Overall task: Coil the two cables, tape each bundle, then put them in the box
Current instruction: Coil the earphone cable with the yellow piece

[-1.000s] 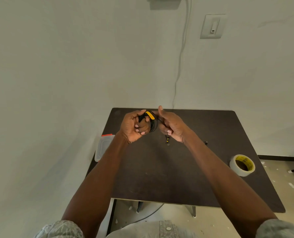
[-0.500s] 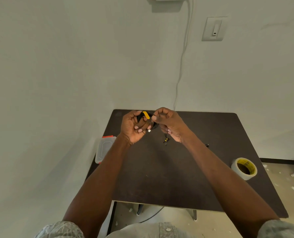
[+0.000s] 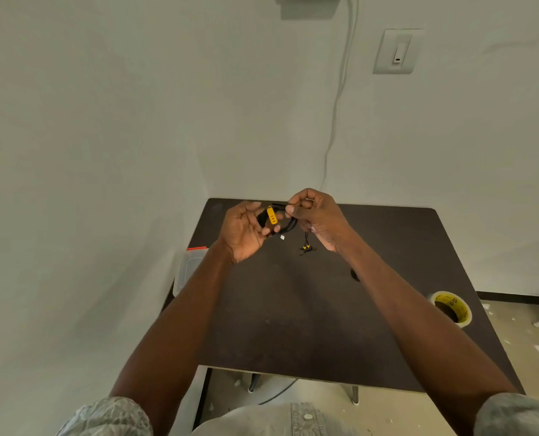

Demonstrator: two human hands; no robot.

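Both hands are raised above the far part of the dark brown rectangular surface [image 3: 293, 309]; between them is a thin black cable wound into a small coil [image 3: 288, 223], carrying a yellow plastic connector piece [image 3: 272, 215]. The left hand [image 3: 243, 229] is palm up with fingers curled, gripping the left side of the coil; the right hand [image 3: 316, 215] has its fingers bent and pinches the upper right of the coil between thumb and fingertips. A loose end of the cable with black and yellow tips [image 3: 305, 247] hangs below the right hand; whether it touches the surface cannot be told.

A clear plastic box with an orange-red clip [image 3: 188, 269] sits at the left edge of the surface, partly hidden by the left forearm; a roll of clear tape with a yellow printed core [image 3: 452, 308] lies near the right edge, well apart from the hands. A small dark item [image 3: 354, 274] lies on the surface beside the right forearm; its nature cannot be told. On the wall behind are a white switch plate [image 3: 397, 51] and a pale cord [image 3: 335, 105] running down.
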